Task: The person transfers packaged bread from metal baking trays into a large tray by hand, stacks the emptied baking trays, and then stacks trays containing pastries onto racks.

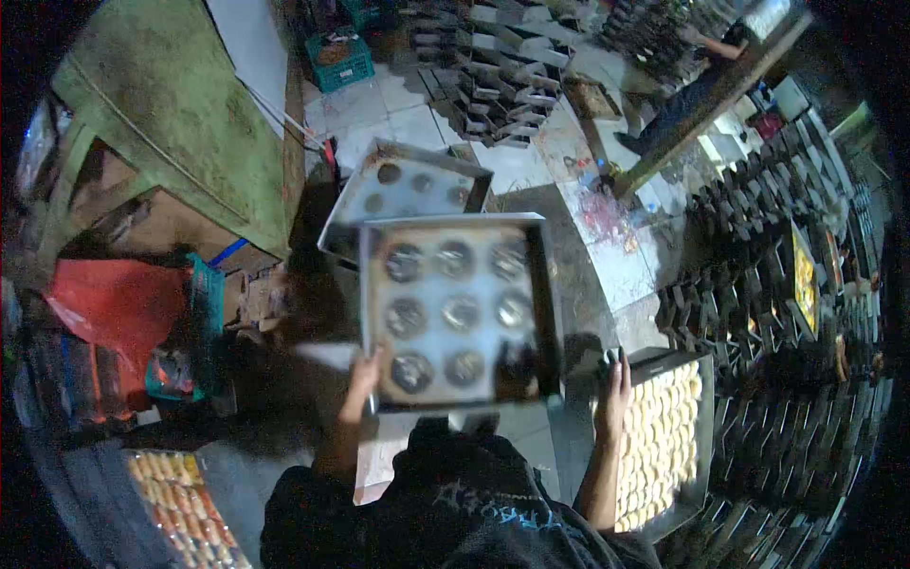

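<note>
My left hand (363, 379) is closed on the lower left edge of a square metal tray (434, 284), which is slightly blurred. Round dark shapes mark the tray's pale inner surface in rows. Stretched upward, the fingers of my right hand (614, 384) are apart from that tray and beside a dark-rimmed tray (703, 427) at the lower right. Rows of pale, curved pieces (654, 441) fill this second tray. Behind the held tray, another metal tray (408, 185) with dark round marks sits lower and partly covered.
A green table (180, 114) stands at the left, above a red sheet (123, 308) and teal crate (204, 322). Stacked dark trays (787, 408) line the right side. Farther back, a person's arm (716, 45) shows near a slanted pole (711, 104).
</note>
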Demonstrator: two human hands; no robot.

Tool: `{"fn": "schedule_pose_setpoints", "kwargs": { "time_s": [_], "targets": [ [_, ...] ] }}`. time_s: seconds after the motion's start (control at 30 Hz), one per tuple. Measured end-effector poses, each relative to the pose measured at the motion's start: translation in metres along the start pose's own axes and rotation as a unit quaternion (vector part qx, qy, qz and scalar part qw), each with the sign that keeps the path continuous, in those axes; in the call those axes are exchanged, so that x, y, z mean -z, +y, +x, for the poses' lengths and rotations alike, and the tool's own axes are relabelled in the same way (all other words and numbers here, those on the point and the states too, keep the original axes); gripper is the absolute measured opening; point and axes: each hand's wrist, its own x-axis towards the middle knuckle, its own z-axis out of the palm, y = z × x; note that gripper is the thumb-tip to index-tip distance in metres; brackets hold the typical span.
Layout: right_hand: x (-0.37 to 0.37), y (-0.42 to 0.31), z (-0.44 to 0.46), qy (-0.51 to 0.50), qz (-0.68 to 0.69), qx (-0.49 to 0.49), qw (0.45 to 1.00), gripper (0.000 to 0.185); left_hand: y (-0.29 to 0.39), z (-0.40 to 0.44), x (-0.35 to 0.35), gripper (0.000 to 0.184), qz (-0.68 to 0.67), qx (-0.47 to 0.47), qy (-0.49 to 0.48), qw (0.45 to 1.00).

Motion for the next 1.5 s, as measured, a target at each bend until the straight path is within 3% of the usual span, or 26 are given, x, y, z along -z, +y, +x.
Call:
{"fn": "schedule_pose_setpoints", "kwargs": {
  "time_s": [0.07,0.13,0.2,0.3,0.33,0.37,0.43,0.5,0.53,0.6,0.67,0.77,0.8,0.83,1.0,1.03,1.07,1.1,1.17,1.2,1.23,1.27,1.33,1.37,1.43,1.5],
  "targets": [
    [-0.034,-0.033,0.028,-0.064,-0.038,0.060,0.995,0.044,0.052,0.042,0.029,0.043,-0.030,0.010,0.047,0.998],
    [-0.054,-0.033,0.033,-0.107,-0.154,0.079,0.979,0.044,0.026,0.128,0.031,0.045,-0.096,-0.005,0.042,0.994],
    [-0.049,0.006,0.020,-0.118,-0.105,-0.068,0.985,0.043,0.051,0.170,0.030,0.044,-0.100,0.043,0.065,0.992],
    [-0.012,0.092,0.001,-0.034,-0.129,-0.149,0.980,0.038,0.059,0.229,0.010,0.044,-0.237,-0.029,0.034,0.970],
    [0.006,0.109,-0.005,-0.005,-0.065,-0.239,0.969,0.038,0.057,0.252,-0.001,0.044,-0.291,-0.060,0.012,0.955],
    [0.024,0.121,-0.006,0.027,0.004,-0.322,0.946,0.038,0.082,0.257,-0.011,0.040,-0.172,-0.027,0.089,0.981],
    [0.071,0.196,-0.014,0.129,-0.027,-0.265,0.955,0.043,0.102,0.259,-0.025,0.035,0.011,-0.012,0.200,0.980],
    [0.080,0.178,0.015,0.330,0.139,-0.320,0.877,0.042,0.109,0.271,-0.035,0.033,0.056,-0.055,0.238,0.968],
    [0.095,0.195,0.030,0.353,0.224,-0.312,0.853,0.036,0.115,0.279,-0.041,0.032,0.078,-0.067,0.259,0.961],
    [0.094,0.174,0.069,0.488,0.220,-0.253,0.806,0.029,0.141,0.282,-0.062,0.031,0.130,-0.080,0.290,0.945],
    [0.106,0.169,0.109,0.452,0.177,-0.253,0.837,0.030,0.166,0.292,-0.095,0.029,0.164,-0.093,0.311,0.932],
    [0.126,0.204,0.171,0.431,-0.041,-0.229,0.872,0.030,0.203,0.302,-0.162,0.027,0.190,-0.111,0.307,0.926],
    [0.130,0.193,0.193,0.433,0.069,-0.253,0.863,0.037,0.214,0.308,-0.188,0.027,0.193,-0.118,0.297,0.928],
    [0.136,0.166,0.223,0.436,0.106,-0.294,0.844,0.036,0.229,0.313,-0.219,0.026,0.196,-0.127,0.284,0.930],
    [0.211,0.245,0.381,0.440,0.305,-0.277,0.798,0.028,0.316,0.337,-0.404,0.024,0.207,-0.183,0.171,0.946],
    [0.243,0.287,0.409,0.380,0.409,-0.302,0.772,0.039,0.336,0.343,-0.443,0.024,0.212,-0.204,0.139,0.946],
    [0.251,0.255,0.447,0.419,0.453,-0.290,0.732,0.036,0.359,0.351,-0.487,0.024,0.199,-0.230,0.096,0.948],
    [0.263,0.203,0.489,0.454,0.491,-0.276,0.690,0.032,0.379,0.356,-0.531,0.024,0.160,-0.252,0.048,0.953],
    [0.300,0.145,0.539,0.437,0.459,-0.248,0.732,0.037,0.412,0.381,-0.632,0.014,-0.197,-0.261,-0.100,0.940],
    [0.326,0.129,0.552,0.448,0.441,-0.200,0.752,0.037,0.484,0.313,-0.674,0.013,-0.021,-0.402,-0.094,0.911],
    [0.348,0.117,0.560,0.456,0.422,-0.158,0.768,0.036,0.487,0.346,-0.725,0.018,-0.006,-0.390,-0.207,0.897],
    [0.373,0.099,0.566,0.493,0.400,-0.150,0.758,0.029,0.571,0.273,-0.754,0.025,0.094,-0.241,-0.282,0.924],
    [0.424,0.085,0.559,0.569,0.323,-0.113,0.747,0.029,0.587,0.311,-0.879,0.034,0.061,-0.339,-0.358,0.868],
    [0.453,0.108,0.553,0.620,0.324,-0.095,0.709,0.029,0.654,0.237,-0.911,0.039,0.061,-0.314,-0.395,0.861],
    [0.502,0.096,0.544,0.709,0.291,-0.062,0.640,0.030,0.730,0.169,-0.991,0.043,0.066,-0.439,-0.424,0.789],
    [0.545,0.108,0.533,0.737,0.359,-0.037,0.571,0.039,0.795,0.134,-1.068,0.045,0.113,-0.446,-0.481,0.746]
  ]
}}
